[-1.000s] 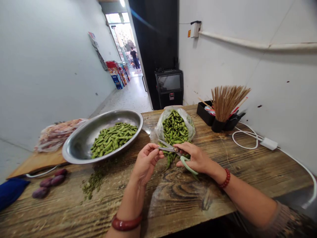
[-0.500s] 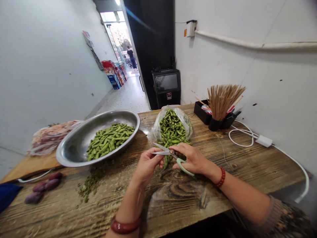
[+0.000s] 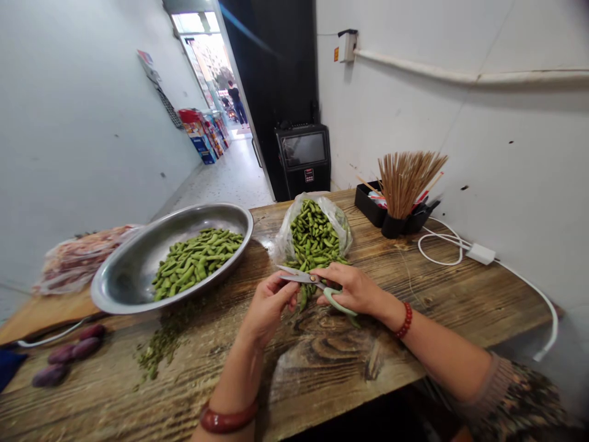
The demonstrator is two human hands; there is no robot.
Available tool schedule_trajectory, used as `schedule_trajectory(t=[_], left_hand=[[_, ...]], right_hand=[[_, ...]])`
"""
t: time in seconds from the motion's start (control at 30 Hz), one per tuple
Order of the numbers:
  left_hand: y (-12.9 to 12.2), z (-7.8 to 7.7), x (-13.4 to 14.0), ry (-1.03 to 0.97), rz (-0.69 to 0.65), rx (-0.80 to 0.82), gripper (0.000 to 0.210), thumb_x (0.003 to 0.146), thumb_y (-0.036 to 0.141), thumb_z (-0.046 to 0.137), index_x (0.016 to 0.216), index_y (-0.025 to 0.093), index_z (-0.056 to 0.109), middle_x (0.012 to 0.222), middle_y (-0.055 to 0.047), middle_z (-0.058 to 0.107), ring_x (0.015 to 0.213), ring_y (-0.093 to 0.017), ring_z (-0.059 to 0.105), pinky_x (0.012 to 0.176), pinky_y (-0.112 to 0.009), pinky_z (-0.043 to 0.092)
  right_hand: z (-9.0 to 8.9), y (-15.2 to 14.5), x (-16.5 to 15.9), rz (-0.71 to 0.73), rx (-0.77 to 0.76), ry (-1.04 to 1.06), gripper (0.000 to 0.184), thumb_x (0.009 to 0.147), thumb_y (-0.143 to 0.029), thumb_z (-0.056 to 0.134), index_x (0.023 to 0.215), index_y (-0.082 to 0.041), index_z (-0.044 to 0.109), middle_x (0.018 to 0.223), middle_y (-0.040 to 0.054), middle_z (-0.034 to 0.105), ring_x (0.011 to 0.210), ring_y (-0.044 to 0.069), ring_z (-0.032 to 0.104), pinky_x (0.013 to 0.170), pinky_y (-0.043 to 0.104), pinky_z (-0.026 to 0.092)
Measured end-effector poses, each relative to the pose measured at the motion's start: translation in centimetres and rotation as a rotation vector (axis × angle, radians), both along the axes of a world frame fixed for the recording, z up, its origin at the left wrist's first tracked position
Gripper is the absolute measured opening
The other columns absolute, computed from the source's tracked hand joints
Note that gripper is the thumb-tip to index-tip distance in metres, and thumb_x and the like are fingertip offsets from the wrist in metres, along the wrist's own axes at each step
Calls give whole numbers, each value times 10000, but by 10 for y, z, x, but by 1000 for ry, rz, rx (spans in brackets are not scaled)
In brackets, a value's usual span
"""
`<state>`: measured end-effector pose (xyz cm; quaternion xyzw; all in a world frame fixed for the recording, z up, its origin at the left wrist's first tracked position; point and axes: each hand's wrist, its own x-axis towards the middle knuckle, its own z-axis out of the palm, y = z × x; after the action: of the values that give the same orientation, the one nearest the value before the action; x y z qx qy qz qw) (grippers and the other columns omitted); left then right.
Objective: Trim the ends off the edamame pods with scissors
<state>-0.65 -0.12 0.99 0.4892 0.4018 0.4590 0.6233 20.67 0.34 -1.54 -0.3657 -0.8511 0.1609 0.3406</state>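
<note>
My right hand (image 3: 352,288) is closed on scissors (image 3: 331,299) with pale green handles. Their blades point left and now lie nearly together, at the fingertips of my left hand (image 3: 267,304). The left thumb and fingers are pinched, and what they hold is hidden. Just beyond both hands, green soybean pods (image 3: 317,230) spill from a clear plastic bag (image 3: 343,224) onto the wooden table (image 3: 322,374). More pods (image 3: 197,261) lie in a wide steel basin (image 3: 122,261) to the left.
Green trimmings (image 3: 159,350) litter the table below the basin. Several purple-red oval fruits (image 3: 85,348) lie at left, near a bag of raw meat (image 3: 83,258) on a wooden board (image 3: 55,313). At right stand skewers (image 3: 409,184) in a black holder (image 3: 393,227) and a white cable (image 3: 524,282).
The scissor blades have closed from an open V at my left fingertips. The whole view has shifted slightly, so things sit further left.
</note>
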Motion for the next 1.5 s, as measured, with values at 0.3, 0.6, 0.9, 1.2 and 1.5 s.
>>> schedule_trajectory(t=[0.3,0.6,0.9,1.2,1.5], left_hand=[[10,-6,-7,245,114,52,72,740,195,507,777,181,567,624,36,515,511,-96,442,517,-217,338],[6,-22,1,1243,-86,435,153,722,331,633,744,187,588,797,-43,599,722,-186,531,627,-280,338],[11,-15,-6,1000,19,420,50,709,165,538,667,177,563,709,-25,563,708,-170,510,659,-275,366],[2,5,-7,69,37,-19,245,731,308,658,913,156,593,770,-5,609,495,-45,396,445,-178,232],[0,2,-6,114,-74,71,294,857,436,538,865,149,603,765,-14,577,534,-65,424,464,-190,269]], right_hand=[[-5,12,7,-201,-55,276,498,733,-383,737,1166,-167,620,873,52,637,724,157,580,658,273,484],[-1,9,2,-183,-80,244,468,723,-327,747,1145,-161,634,855,44,641,694,143,573,652,262,478],[-6,11,2,-185,-80,248,470,715,-325,750,1145,-175,636,865,43,644,693,144,573,650,263,481],[-2,6,0,-158,-89,245,473,729,-330,741,1165,-189,623,853,35,630,689,135,558,656,258,471],[3,0,-2,-31,-71,128,579,715,-327,765,1242,-213,553,919,49,614,782,170,573,728,304,490]])
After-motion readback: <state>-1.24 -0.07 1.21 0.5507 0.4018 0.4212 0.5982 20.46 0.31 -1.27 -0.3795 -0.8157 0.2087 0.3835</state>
